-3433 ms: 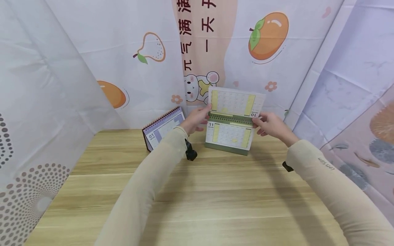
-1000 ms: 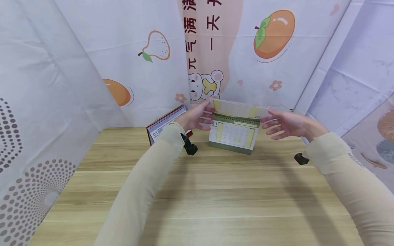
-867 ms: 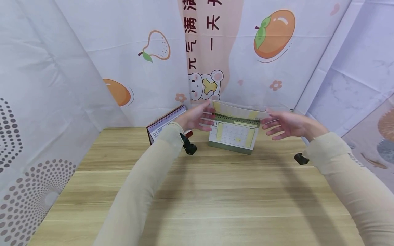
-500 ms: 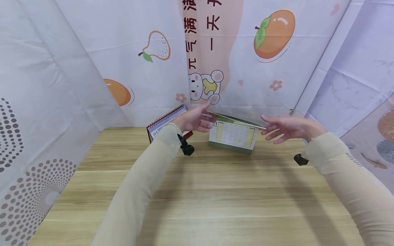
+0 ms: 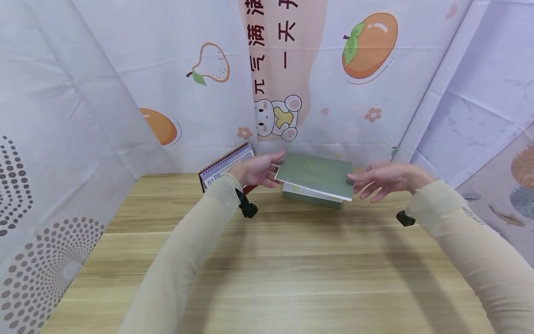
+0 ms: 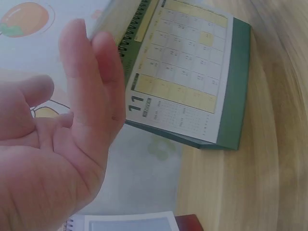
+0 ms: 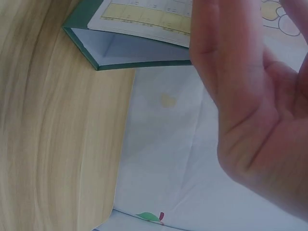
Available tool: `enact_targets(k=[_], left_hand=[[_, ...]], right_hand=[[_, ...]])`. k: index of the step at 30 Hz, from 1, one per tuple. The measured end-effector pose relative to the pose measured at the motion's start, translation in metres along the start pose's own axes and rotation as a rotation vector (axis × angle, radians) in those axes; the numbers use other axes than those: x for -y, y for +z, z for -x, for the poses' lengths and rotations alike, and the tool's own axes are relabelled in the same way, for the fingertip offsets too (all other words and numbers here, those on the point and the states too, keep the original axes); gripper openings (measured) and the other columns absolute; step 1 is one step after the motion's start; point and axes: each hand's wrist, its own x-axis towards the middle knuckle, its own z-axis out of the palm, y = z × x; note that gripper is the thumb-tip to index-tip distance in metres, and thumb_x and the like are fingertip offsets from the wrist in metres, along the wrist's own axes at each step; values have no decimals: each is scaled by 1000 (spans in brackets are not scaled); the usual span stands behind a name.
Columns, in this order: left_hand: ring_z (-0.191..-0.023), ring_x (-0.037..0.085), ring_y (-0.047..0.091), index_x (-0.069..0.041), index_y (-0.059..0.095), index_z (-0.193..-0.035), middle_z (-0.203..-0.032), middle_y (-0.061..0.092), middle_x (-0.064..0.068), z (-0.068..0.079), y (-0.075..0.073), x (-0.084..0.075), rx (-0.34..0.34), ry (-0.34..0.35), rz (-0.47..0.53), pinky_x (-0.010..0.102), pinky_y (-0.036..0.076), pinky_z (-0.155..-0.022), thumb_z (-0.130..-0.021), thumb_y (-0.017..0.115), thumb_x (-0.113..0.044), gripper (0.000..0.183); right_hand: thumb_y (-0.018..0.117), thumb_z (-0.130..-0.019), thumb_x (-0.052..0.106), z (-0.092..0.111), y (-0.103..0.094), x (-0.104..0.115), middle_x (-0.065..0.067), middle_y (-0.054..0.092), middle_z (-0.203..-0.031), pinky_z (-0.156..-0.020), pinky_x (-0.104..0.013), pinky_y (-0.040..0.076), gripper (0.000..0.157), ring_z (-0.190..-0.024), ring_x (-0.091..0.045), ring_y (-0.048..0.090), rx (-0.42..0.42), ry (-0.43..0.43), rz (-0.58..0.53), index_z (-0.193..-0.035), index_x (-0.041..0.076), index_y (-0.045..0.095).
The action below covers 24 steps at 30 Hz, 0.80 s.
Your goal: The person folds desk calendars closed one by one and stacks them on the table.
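Observation:
A green-based desk calendar (image 5: 312, 201) stands at the back of the table. Its green cover (image 5: 317, 172), with faint gold lettering, slants toward me over the November page (image 6: 180, 62), which the left wrist view shows. My left hand (image 5: 259, 170) is at the cover's left edge, its fingers fairly straight with their tips by the edge. On the opposite side, my right hand (image 5: 385, 178) has its thumb tip at the cover's right edge and its other fingers spread loosely below. In the right wrist view the calendar's hollow triangular end (image 7: 130, 48) shows beside the fingers.
A second spiral desk calendar (image 5: 223, 167), purple and white with a dark red base, stands at the back left, partly behind my left hand. Printed curtains (image 5: 200, 116) hang right behind both calendars and along the sides. The wooden table (image 5: 292, 260) stretches toward me.
The leaves raised above the spiral, October showing, have tipped forward and down over the November page, bringing the green cover face up. Both hands have lowered with them, fingers looser than before.

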Motion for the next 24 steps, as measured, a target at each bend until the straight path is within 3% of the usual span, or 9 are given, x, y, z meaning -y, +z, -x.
enact_targets(k=[2,4,12,19,24], left_hand=[[-116,38,58,-7,41,-145,-123,58,16,-1,0,4,11,-2,-9,31,58,-72,-108,41,-49,57],[-115,39,58,-7,45,-140,-122,59,16,-2,-1,7,25,-3,-20,30,58,-71,-108,44,-46,51],[-75,20,63,-5,53,-126,-109,62,12,-1,-1,13,28,-16,-62,26,57,-61,-108,50,-36,36],[-67,17,64,-3,52,-127,-97,62,11,-6,0,19,36,-28,-50,25,57,-57,-107,54,-32,35],[-65,18,64,-2,54,-120,-94,61,10,-8,1,24,31,-37,-72,24,56,-55,-107,55,-31,32]], right_hand=[[61,-103,33,-2,2,-1,-14,66,-115,-75,-38,60,39,-95,-24,67,2,11,4,-120,0,49],[62,-103,33,-3,4,-1,-13,68,-111,-75,-39,60,35,-93,-23,68,4,21,0,-114,1,51],[63,-102,35,-11,14,1,-4,62,-91,-78,-42,60,32,-83,-18,66,2,8,4,-107,6,52],[66,-100,34,-13,18,1,-6,65,-88,-83,-46,59,31,-80,-18,67,-18,12,23,-96,6,55],[69,-99,30,-16,19,0,-7,65,-86,-79,-41,59,27,-77,-18,64,-21,0,53,-90,7,58]])
